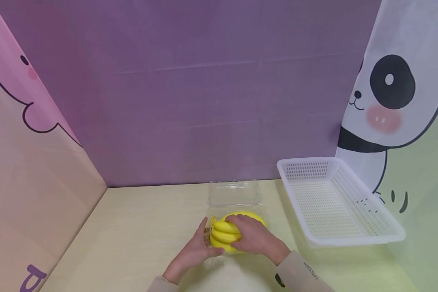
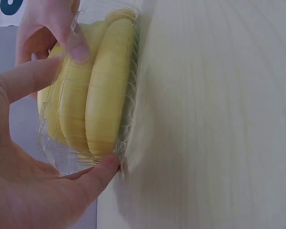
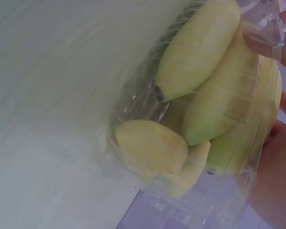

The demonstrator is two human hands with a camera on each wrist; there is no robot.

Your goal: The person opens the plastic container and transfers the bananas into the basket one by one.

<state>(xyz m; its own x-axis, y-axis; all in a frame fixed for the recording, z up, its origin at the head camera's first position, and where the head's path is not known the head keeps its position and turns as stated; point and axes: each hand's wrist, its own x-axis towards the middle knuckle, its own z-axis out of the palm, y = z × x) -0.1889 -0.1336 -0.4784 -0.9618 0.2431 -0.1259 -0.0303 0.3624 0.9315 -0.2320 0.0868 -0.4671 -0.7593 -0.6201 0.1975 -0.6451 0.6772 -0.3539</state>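
Note:
A bunch of yellow bananas (image 1: 222,236) sits in a clear plastic clamshell box (image 2: 128,102), whose lid (image 1: 234,194) is folded back behind it. My right hand (image 1: 253,235) grips the bunch from above, its thumb on the near side and its fingers over the top. At the box's left end my left hand (image 1: 195,251) holds the wall between thumb and spread fingers. Rounded yellow fruit (image 3: 151,148) shows beside the banana tips in the right wrist view, and a yellow curved piece (image 1: 253,216) appears behind the right hand.
A white perforated plastic basket (image 1: 303,207) stands to the right on the pale wood-look table (image 1: 138,227). A purple backdrop (image 1: 190,101) rises along the back edge. Printed panels with a pink cartoon figure (image 1: 18,69) and a panda (image 1: 390,93) stand at the sides.

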